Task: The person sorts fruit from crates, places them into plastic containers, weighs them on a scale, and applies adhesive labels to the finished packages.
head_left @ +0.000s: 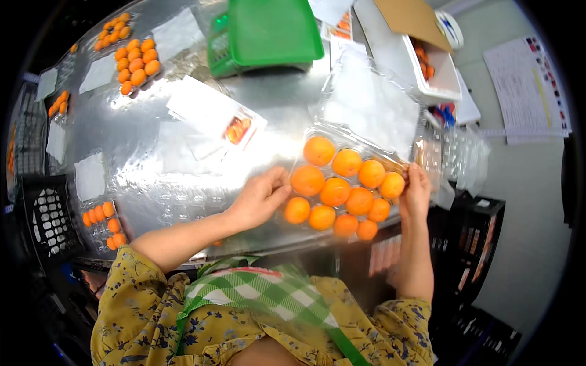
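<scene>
Left hand: fingers held together, pressed against the left edge of a clear clamshell tray of orange fruit. Right hand: curled over the tray's right edge. Tray is set at the near edge of the foil-covered tabletop; green crate is placed behind.

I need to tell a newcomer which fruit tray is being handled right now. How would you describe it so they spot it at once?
Start at the shiny metal table and look to its near edge on the right. There a clear plastic clamshell tray of orange fruit sits between the left hand and right hand. Unlike the other trays, its lid stands open and both hands touch it.
</scene>
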Tool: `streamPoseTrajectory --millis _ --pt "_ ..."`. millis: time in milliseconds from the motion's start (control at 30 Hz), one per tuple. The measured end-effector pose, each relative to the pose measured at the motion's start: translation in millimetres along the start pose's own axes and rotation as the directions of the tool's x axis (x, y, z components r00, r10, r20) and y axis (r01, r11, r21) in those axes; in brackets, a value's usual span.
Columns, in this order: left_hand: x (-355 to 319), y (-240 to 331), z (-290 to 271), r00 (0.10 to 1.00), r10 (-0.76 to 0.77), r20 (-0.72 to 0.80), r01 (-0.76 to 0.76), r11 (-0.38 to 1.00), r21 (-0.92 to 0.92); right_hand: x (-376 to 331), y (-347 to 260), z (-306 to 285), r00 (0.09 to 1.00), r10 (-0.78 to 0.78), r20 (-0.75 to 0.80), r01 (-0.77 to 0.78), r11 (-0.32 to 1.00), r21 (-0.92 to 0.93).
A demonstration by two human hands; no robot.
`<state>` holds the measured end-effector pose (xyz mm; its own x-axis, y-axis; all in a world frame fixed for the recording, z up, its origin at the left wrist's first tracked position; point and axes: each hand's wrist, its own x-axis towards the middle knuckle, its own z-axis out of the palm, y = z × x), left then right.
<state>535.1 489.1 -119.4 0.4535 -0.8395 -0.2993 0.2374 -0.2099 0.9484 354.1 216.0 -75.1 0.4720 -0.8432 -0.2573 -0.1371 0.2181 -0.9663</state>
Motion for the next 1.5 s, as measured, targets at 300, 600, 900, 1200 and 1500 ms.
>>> streamPoseTrajectory --millis 300,600,900,1200,1500 --pt "88.5 65.3 -113.8 0.977 0.111 -0.182 -0.109 0.994 0.017 145.3 -67.6 160.9 0.987 -0.023 0.160 0.045 0.991 -0.130" --pt "182.2 55.1 -218.0 0.904 0.121 -0.410 -0.079 0.990 0.120 260.8 -21.8 285.5 0.976 0.096 0.195 -0.044 0.966 -0.253" --pt "211.2 44.4 -245.4 0.923 0.017 -0.384 0.051 0.985 0.167 290.5 -9.8 302.6 0.992 -0.009 0.123 0.101 0.635 -0.766" --pt "167.2 28.0 -233.4 0.924 -0.067 -0.377 -0.013 0.978 -0.206 266.9 -35.1 290.4 0.979 -0.081 0.189 0.205 0.422 -0.883" --pt "144.7 10.7 -241.8 0.932 -0.065 -0.355 -0.011 0.978 -0.209 304.6 -32.4 287.9 0.972 -0.218 0.089 0.193 0.525 -0.829"
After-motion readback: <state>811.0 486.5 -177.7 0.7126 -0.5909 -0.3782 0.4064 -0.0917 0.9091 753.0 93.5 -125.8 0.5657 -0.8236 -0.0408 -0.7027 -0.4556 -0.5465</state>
